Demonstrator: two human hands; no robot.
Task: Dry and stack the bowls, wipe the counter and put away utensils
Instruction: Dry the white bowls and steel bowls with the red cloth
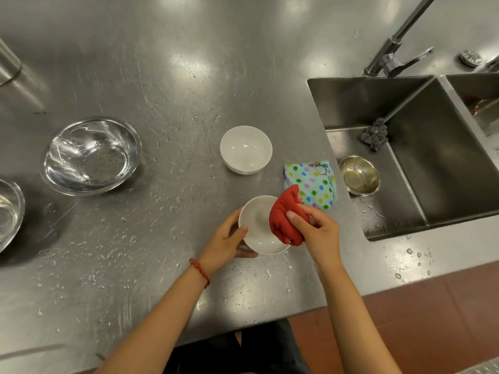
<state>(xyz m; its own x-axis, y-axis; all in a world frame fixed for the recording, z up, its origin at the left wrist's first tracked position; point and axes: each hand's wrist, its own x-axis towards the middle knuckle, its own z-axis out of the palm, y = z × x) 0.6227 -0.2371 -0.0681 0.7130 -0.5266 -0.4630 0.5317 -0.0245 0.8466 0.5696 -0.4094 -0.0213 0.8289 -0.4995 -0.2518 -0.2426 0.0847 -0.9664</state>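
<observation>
Thumb over the near rim, my left hand (225, 240) grips the white bowl (256, 228), tilted just above the wet counter (162, 103). To its right, my right hand (316, 230) clutches the bunched red cloth (285, 220), pressed on the bowl's right rim. I judge the next wipe runs leftward into the hollow.

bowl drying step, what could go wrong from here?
1. The counter is dotted with water drops, so a dried white bowl set back down may get wet again.
2. The left hand grips that bowl at its rim while the right hand presses the red cloth in; a wet rim could slip.
3. The dotted cloth lies near the sink edge and might slide in.
</observation>
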